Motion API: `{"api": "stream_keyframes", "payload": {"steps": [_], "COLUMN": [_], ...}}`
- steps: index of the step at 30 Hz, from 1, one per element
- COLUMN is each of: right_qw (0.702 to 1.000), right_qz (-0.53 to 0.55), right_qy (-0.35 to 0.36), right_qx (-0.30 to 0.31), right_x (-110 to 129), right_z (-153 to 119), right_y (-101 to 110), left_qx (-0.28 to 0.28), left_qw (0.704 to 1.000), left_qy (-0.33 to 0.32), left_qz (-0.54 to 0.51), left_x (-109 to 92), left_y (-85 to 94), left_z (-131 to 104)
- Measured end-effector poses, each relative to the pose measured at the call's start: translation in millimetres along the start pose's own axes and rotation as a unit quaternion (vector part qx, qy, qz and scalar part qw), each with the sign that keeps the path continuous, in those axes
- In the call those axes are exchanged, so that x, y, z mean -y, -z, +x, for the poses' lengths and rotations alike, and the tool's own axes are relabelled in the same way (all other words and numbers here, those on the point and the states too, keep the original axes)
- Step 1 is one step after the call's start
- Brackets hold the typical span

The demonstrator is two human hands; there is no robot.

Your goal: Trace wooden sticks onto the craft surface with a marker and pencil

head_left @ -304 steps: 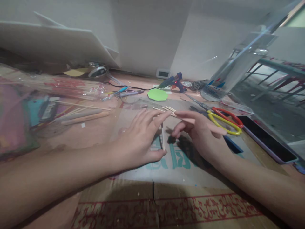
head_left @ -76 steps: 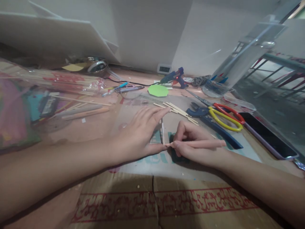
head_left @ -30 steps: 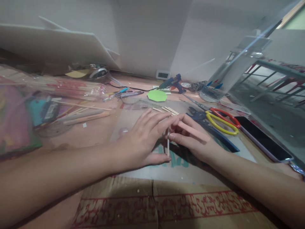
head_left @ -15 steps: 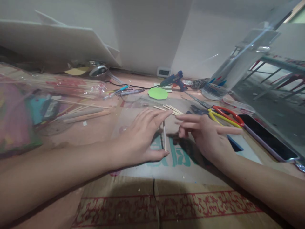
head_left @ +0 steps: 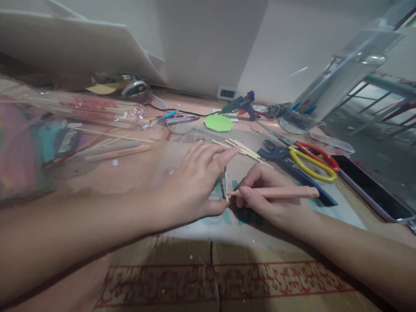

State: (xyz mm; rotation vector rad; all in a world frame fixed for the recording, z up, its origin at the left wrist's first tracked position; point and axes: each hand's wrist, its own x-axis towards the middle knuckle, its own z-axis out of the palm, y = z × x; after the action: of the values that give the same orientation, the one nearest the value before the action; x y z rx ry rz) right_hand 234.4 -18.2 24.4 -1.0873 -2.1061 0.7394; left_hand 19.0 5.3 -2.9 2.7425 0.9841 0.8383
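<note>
My left hand (head_left: pixel 198 184) lies over a white sheet (head_left: pixel 186 227) with green printing. Between its thumb and fingers it steadies a short thin wooden stick (head_left: pixel 226 185), which points away from me. My right hand (head_left: pixel 266 197) grips a pink pen (head_left: pixel 289 192) in a writing hold. The pen's tip is at the near end of the stick, close to my left thumb; whether it touches cannot be made out. Several more thin sticks (head_left: pixel 245 149) lie just beyond my hands.
Scissors with red and yellow handles (head_left: pixel 313 175), dark blue pliers (head_left: pixel 276 152) and a phone (head_left: pixel 373 188) lie at right. Behind are a green octagon (head_left: pixel 218 123), a blue glue gun (head_left: pixel 238 104) and a clear container (head_left: pixel 299 121). Bagged sticks (head_left: pixel 94 106) lie at left.
My right hand has moved left and toward me and turned the pen, bringing its tip to the stick. The left hand has stayed around the stick.
</note>
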Motion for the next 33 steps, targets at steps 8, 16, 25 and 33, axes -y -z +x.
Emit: {"api": "stream_keyframes", "payload": {"steps": [8,16,25,33], "right_qw": [1.0,0.999,0.999,0.998], "right_qz": [0.0,0.016,0.009,0.009], "right_qy": [-0.021,-0.026,-0.033,-0.042], "right_qx": [0.023,0.022,0.036,0.042], "right_x": [0.1,-0.6,-0.4,-0.4], "right_z": [0.0,0.3,-0.6,0.2], "right_y": [-1.7,-0.1,0.2,-0.1], "left_qx": [-0.006,-0.008,-0.005,0.003], "left_qw": [1.0,1.0,1.0,1.0], "left_qy": [0.002,-0.002,-0.003,0.001], "left_qz": [0.009,0.005,0.005,0.004], "left_x": [-0.4,0.0,0.5,1.3], "left_y": [-1.5,-0.7,-1.0,-0.8], "left_z": [-0.3,-0.5,-0.7,-0.7]}}
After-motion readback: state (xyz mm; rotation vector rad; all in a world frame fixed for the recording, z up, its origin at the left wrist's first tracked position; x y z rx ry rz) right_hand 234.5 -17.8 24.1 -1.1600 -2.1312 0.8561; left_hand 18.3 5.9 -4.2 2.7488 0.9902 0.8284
